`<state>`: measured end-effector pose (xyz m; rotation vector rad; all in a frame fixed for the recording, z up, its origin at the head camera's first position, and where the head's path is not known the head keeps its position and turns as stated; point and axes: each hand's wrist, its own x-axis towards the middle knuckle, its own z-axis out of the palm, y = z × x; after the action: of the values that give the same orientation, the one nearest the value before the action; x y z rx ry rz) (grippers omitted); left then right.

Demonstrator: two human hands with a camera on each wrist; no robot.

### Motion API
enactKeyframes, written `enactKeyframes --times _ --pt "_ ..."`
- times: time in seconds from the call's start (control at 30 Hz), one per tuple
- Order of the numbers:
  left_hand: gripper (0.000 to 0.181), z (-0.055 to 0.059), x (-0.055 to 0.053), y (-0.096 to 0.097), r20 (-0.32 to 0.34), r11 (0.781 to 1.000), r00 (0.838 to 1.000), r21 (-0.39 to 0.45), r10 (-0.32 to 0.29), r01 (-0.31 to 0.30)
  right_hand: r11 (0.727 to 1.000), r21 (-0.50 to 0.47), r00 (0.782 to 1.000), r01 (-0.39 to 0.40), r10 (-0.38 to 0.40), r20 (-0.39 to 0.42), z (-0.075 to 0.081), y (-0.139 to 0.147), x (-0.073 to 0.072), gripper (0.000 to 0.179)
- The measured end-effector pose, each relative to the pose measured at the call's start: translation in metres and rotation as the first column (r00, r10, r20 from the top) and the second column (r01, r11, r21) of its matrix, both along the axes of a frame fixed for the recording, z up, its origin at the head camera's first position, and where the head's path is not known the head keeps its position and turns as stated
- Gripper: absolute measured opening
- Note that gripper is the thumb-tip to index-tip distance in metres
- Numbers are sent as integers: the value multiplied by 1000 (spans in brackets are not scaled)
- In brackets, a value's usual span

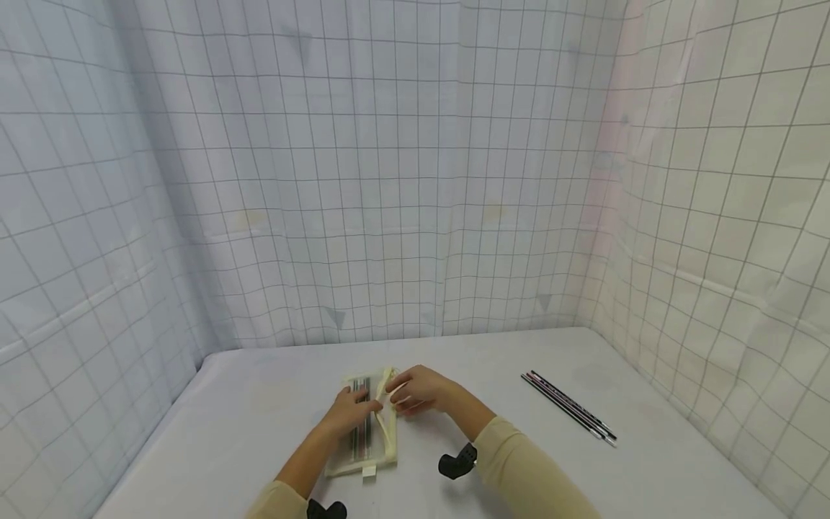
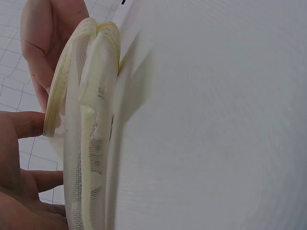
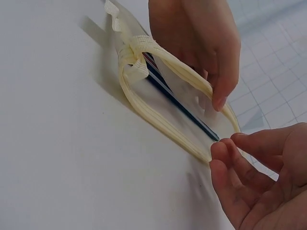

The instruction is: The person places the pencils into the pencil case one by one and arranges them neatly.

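Observation:
A pale, see-through mesh pencil pouch with cream zipper edging lies on the table, its long side gaping. Several dark pencils show inside it; in the right wrist view, a dark blue pencil runs along the opening. My left hand lies over the pouch and grips the upper zipper edge, thumb at the opening. At the far end of the opening, my right hand has its fingers curled at the lower zipper edge. Its fingertips overlap the blue pencil's end in that view.
Several dark striped pencils lie together on the white table to the right. White grid-patterned curtains enclose the back and sides. Black wrist devices sit by both forearms.

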<state>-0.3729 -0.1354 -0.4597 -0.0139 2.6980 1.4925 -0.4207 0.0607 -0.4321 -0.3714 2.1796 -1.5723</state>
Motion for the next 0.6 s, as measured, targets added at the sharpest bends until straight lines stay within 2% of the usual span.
enactKeyframes --times 0.3,0.6 --pt "74 1 0 -1 -14 1000 1000 -14 7 -7 999 32 1000 10 -9 -18 8 15 -1 26" --pt "74 -2 3 1 0 999 1000 33 4 -4 996 85 998 17 -12 -53 13 34 -1 24"
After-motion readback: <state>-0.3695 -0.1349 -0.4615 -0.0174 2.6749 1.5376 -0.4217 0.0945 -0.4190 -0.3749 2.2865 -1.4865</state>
